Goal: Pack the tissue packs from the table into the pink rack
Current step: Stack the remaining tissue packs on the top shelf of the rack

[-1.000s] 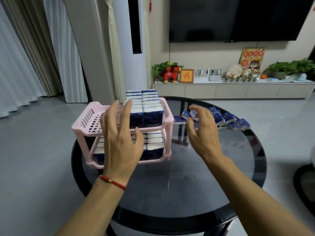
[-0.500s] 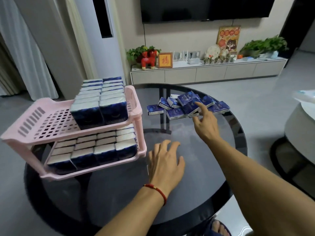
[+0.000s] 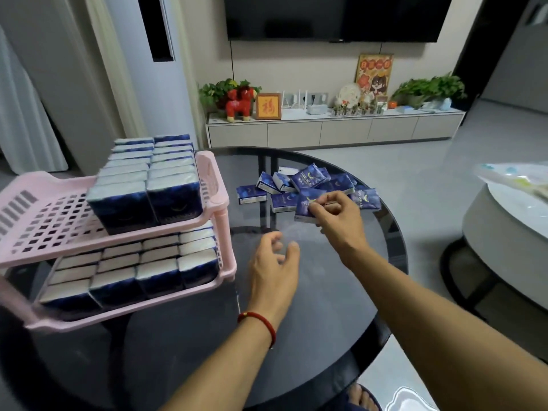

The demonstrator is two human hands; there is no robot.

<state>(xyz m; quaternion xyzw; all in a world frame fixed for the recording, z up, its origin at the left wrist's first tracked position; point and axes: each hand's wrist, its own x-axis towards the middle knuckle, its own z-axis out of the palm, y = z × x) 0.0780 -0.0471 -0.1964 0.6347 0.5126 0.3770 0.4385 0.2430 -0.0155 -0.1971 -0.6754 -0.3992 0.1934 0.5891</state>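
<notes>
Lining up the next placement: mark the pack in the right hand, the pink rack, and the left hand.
tissue pack [image 3: 305,209]: head view, its blue front face.
pink rack [image 3: 214,185]: head view, right wall of upper tier.
left hand [image 3: 274,269]: head view, back of hand.

Rack left, loose packs right, on the round dark glass tabletop [image 3: 311,307].
The two-tier pink plastic rack [image 3: 213,179] carries upright blue tissue packs [image 3: 145,185] on both tiers; loose blue tissue packs [image 3: 308,180] lie behind the hands.
</notes>
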